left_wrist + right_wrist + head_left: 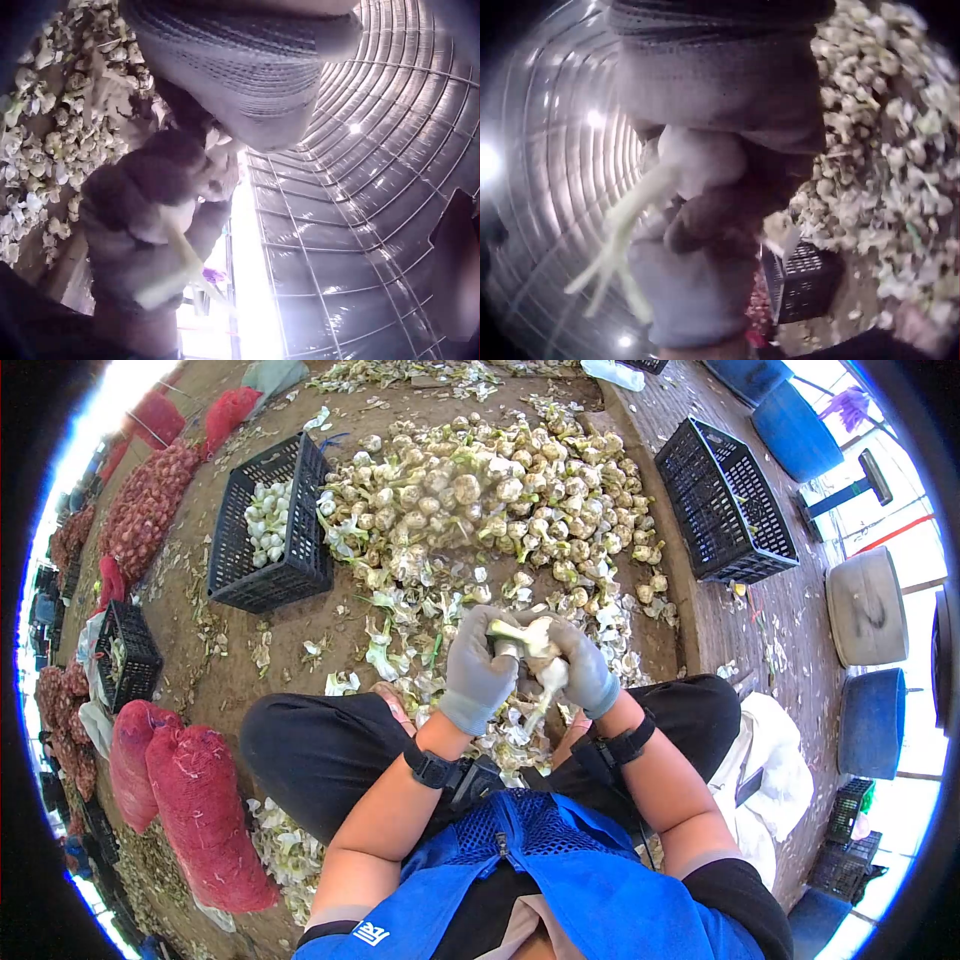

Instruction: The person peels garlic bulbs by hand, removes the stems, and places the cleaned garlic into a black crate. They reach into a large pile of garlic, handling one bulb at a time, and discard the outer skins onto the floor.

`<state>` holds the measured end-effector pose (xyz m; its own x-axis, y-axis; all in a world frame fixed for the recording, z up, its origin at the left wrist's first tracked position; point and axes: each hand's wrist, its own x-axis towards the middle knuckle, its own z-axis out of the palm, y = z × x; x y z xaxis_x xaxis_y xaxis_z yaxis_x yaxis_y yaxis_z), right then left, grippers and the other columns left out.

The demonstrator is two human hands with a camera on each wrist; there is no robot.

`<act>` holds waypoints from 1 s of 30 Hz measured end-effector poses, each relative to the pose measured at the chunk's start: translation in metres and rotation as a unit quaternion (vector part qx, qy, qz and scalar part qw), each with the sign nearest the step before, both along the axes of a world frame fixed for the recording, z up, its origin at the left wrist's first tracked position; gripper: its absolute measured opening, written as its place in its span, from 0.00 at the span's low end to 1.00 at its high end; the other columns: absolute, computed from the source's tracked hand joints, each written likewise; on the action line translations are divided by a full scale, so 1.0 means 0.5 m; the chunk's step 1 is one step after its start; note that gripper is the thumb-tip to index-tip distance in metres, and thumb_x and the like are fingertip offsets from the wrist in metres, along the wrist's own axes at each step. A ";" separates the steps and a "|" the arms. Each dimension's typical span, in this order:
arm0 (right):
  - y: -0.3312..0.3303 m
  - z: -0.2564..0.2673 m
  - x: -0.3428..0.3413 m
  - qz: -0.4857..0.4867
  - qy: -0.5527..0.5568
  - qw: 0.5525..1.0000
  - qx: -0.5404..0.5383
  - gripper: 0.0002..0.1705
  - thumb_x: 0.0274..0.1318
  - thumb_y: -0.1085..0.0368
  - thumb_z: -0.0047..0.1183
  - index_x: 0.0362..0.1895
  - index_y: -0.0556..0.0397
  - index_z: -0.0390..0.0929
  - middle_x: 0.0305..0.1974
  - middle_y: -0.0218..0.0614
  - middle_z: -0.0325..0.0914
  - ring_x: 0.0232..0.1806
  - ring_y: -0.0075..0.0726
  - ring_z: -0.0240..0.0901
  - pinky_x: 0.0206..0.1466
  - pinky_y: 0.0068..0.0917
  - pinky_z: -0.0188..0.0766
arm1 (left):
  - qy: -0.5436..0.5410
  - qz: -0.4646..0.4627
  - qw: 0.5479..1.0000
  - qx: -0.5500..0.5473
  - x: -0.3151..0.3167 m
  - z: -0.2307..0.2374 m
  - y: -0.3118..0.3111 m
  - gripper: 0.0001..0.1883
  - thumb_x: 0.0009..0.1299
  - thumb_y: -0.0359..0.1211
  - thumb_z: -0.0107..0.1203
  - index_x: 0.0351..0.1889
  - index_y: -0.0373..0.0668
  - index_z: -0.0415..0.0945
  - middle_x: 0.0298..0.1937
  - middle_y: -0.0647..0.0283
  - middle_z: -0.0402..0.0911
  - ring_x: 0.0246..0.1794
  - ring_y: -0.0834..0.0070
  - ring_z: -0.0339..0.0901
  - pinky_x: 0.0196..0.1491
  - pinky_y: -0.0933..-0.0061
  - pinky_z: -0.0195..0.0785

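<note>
Both hands wear grey gloves and meet in front of the crossed legs in the head view. The left hand (480, 672) grips a garlic bulb with a pale green stalk (508, 630). In the right hand (583, 668) is pinched a garlic bulb (540, 637); a second whitish stalk (545, 700) hangs down between the hands. Fingers hide where the pieces meet. The right wrist view shows a white bulb (701, 159) against the glove, its forked green stalk (619, 232) pointing out. A pale stalk (176, 262) crosses the glove in the left wrist view.
A large heap of garlic bulbs (560, 490) lies ahead, with loose peelings (400, 650) nearer the feet. At left stands a black crate (285, 585) holding white bulbs; another black crate (730, 510) is at right. Red net sacks (205, 810) lie at left, blue tubs (872, 720) at right.
</note>
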<state>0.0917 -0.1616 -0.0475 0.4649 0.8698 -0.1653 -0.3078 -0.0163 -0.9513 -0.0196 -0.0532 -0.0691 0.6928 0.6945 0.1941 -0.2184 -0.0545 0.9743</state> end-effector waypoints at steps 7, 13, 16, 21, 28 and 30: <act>-0.002 0.004 0.015 0.028 0.210 0.975 -0.072 0.36 0.62 0.34 0.33 0.51 0.55 0.69 0.32 0.35 0.77 0.24 0.30 0.76 0.28 0.25 0.76 | 0.014 0.032 0.992 -0.120 0.009 -0.014 -0.003 0.12 0.58 0.18 0.47 0.39 0.38 0.68 0.35 0.64 0.77 0.34 0.80 0.73 0.37 0.79 0.68; -0.007 -0.015 0.014 0.019 0.096 0.990 -0.097 0.25 0.62 0.44 0.46 0.45 0.54 0.73 0.32 0.31 0.76 0.29 0.24 0.74 0.31 0.19 0.73 | 0.111 -0.049 0.981 0.154 -0.018 0.030 0.021 0.14 0.52 0.16 0.42 0.35 0.40 0.69 0.30 0.67 0.73 0.31 0.79 0.71 0.38 0.78 0.66; -0.019 -0.004 0.025 0.149 0.185 0.970 -0.059 0.25 0.62 0.45 0.45 0.43 0.55 0.74 0.32 0.33 0.78 0.29 0.25 0.75 0.30 0.22 0.74 | 0.106 -0.086 0.990 0.043 -0.021 0.049 0.053 0.14 0.53 0.16 0.38 0.34 0.39 0.69 0.30 0.67 0.73 0.33 0.81 0.69 0.41 0.81 0.63; -0.030 -0.007 0.008 0.349 0.151 0.924 -0.031 0.28 0.58 0.43 0.50 0.44 0.58 0.76 0.35 0.38 0.80 0.33 0.28 0.77 0.34 0.24 0.75 | 0.192 -0.023 0.979 0.064 -0.022 0.033 0.086 0.12 0.55 0.20 0.44 0.36 0.41 0.71 0.29 0.66 0.75 0.29 0.79 0.71 0.34 0.81 0.64; -0.023 -0.030 0.009 0.200 0.106 0.972 -0.058 0.36 0.56 0.42 0.53 0.57 0.59 0.68 0.44 0.37 0.78 0.41 0.26 0.75 0.40 0.21 0.72 | 0.552 0.028 0.686 0.473 -0.036 -0.002 0.094 0.40 0.55 0.29 0.58 0.68 0.57 0.57 0.61 0.48 0.63 0.56 0.48 0.68 0.58 0.59 0.64; -0.016 -0.041 0.004 0.032 0.063 0.994 -0.086 0.32 0.57 0.43 0.52 0.53 0.58 0.71 0.45 0.36 0.77 0.40 0.22 0.74 0.37 0.20 0.71 | 0.432 -0.110 0.818 0.362 -0.034 0.052 0.087 0.43 0.53 0.30 0.62 0.69 0.57 0.54 0.58 0.46 0.65 0.57 0.50 0.67 0.59 0.59 0.62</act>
